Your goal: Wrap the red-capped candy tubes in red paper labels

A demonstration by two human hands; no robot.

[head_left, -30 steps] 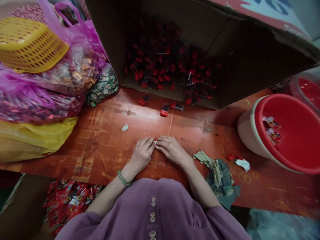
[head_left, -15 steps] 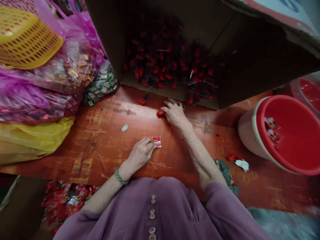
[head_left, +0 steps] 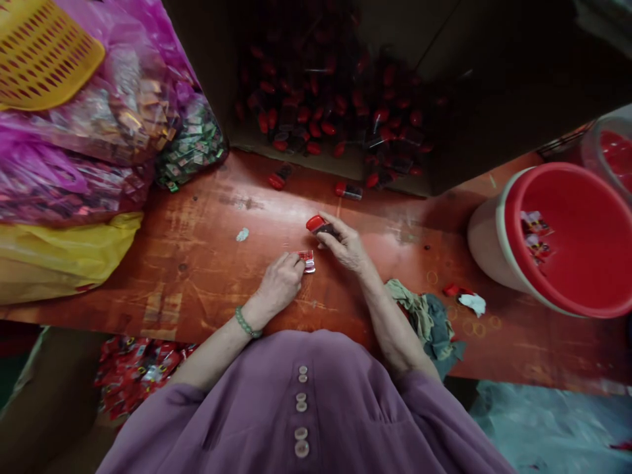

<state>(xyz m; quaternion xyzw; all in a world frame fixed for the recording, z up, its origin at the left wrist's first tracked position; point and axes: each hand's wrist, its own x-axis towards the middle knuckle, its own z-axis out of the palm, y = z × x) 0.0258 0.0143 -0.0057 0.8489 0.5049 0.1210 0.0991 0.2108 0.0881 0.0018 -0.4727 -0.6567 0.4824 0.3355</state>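
Note:
My right hand [head_left: 348, 249] is closed around a small dark container with a red cap [head_left: 315, 224], held tilted just above the table. Below and left of it, my left hand [head_left: 279, 284] presses its fingers together on a small red printed packet [head_left: 308, 257] at the tabletop. Part of that packet is hidden under the fingers. Farther back, a second red-capped container [head_left: 348, 191] and a third one [head_left: 280, 176] lie on the table in front of an open cardboard box [head_left: 306, 164].
Many more red-capped containers lie in the box. Plastic bags of small packets [head_left: 192, 141] and a yellow basket [head_left: 49, 62] stand at left. At right are a red basin in a white bucket [head_left: 486, 224], a crumpled cloth [head_left: 427, 319] and a white scrap [head_left: 473, 303].
My right hand has come back from the box's front edge, lifting a red-capped container. Another container shows where that hand was. My left hand stays at the packet.

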